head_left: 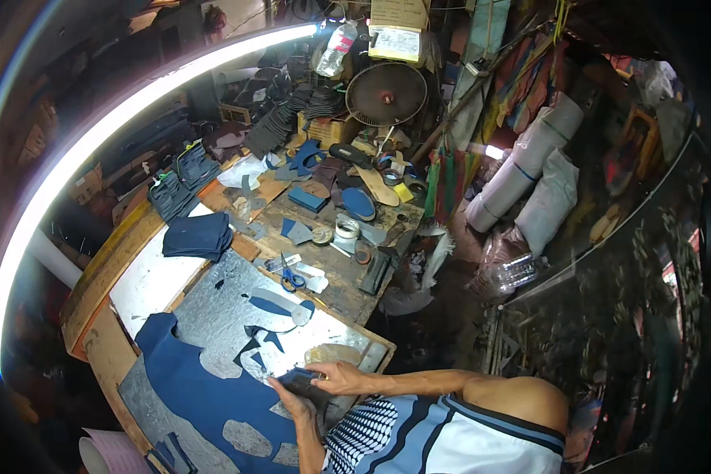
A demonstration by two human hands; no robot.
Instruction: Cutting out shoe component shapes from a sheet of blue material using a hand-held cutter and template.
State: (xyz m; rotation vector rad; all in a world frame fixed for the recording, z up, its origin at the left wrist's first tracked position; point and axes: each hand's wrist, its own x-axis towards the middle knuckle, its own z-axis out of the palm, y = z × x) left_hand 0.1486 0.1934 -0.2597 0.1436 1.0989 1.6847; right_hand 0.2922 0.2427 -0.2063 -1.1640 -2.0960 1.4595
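In front of my body, my left hand (pixel 295 405) is closed around the near side of a dark, flat piece of material (pixel 299 381). My right hand (pixel 338 378) pinches the same piece from its right edge, thumb on top. Whether it is one layer or a small stack I cannot tell. Left of my hands a large dark blue sheet (pixel 178 379) with rounded cut-outs lies on a grey board (pixel 217 296). Small dark blue scraps (pixel 272 340) and a long blue piece (pixel 272 305) rest just beyond my hands.
Blue-handled scissors (pixel 292 279) lie on the worktable (pixel 340 276) ahead. Folded dark blue pieces (pixel 197 235) sit at its left side. A tape roll (pixel 346 227) and a fan (pixel 387 95) are farther back. Wrapped rolls (pixel 529 162) stand at the right.
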